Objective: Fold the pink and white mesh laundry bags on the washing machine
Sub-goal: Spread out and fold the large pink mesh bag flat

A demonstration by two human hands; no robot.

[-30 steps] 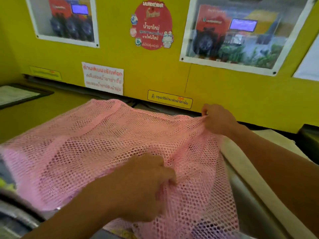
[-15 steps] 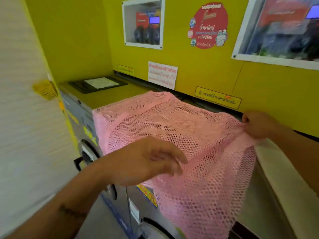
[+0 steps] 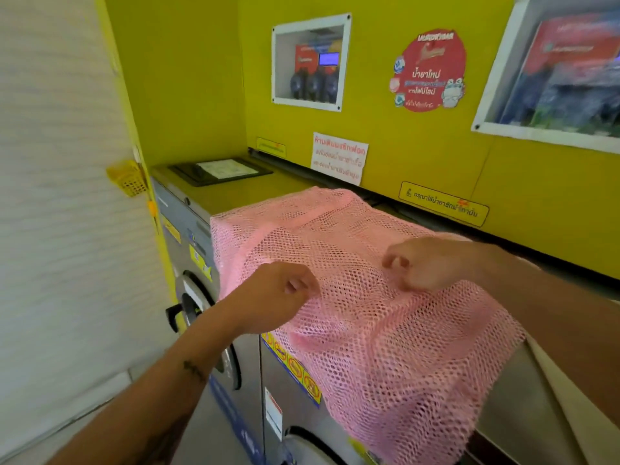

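A pink mesh laundry bag [image 3: 369,347] lies spread over the top of a steel washing machine [image 3: 241,370], and its near part hangs down the machine's front. My left hand [image 3: 278,297] is at the bag's near left side, fingers curled and pinching the mesh. My right hand [image 3: 429,263] rests on the middle of the bag, fingers closed on the mesh. A raised crease runs between the two hands. A cream-white cloth [image 3: 567,407] lies at the right, partly under the pink bag's edge; I cannot tell whether it is mesh.
A yellow wall [image 3: 385,156] with stickers and framed windows stands right behind the machines. A black-framed panel [image 3: 221,171] sits on the machine top at the far left. A white wall [image 3: 60,196] closes the left side. Round machine doors [image 3: 198,307] face the floor aisle.
My right hand has left the bag's far right corner and come to the middle of the bag. My left hand's fingers have curled shut on the mesh. The view has swung left.
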